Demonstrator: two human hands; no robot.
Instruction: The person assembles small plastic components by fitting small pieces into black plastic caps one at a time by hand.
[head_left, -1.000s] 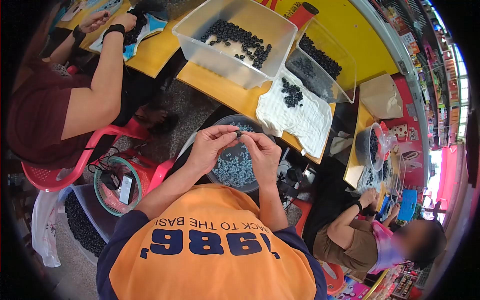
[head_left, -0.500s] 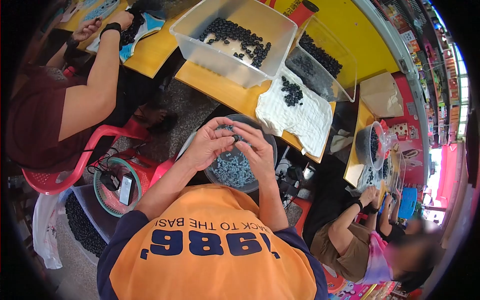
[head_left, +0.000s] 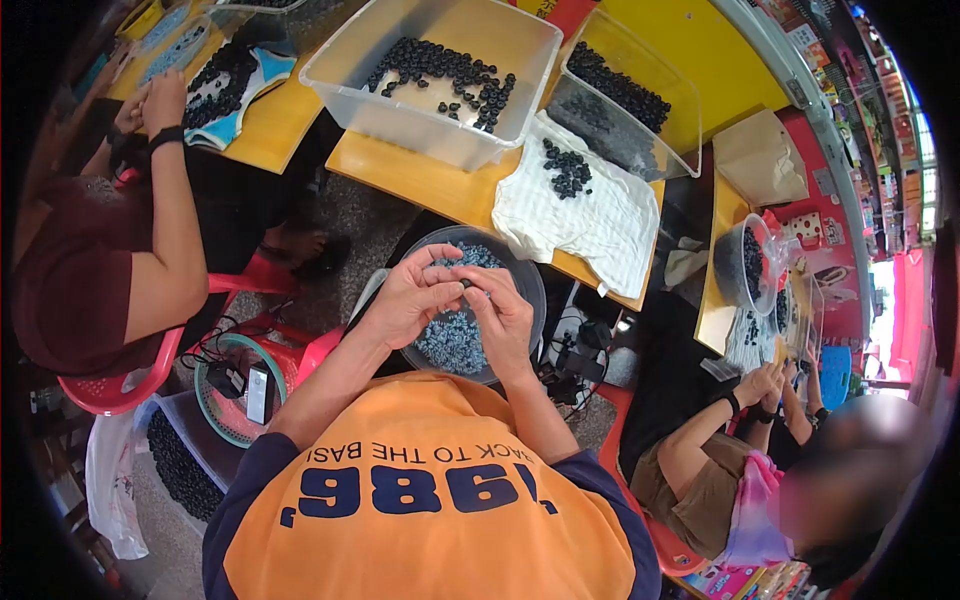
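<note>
My left hand and my right hand meet over a dark round tub. Thumbs and fingertips of both are closed around a small black part, mostly hidden by the fingers. Inside the tub lie many small blue-grey pieces. On the table ahead, a pile of small round black parts rests on a white cloth.
A clear bin and a second clear bin, both with black parts, stand on the yellow table. At left sit a co-worker and a green-rimmed basket. Other people work at right.
The camera view has shifted slightly. My hands stay over the tub, with the right fingers closer in around the black part. The left co-worker's hands have come together.
</note>
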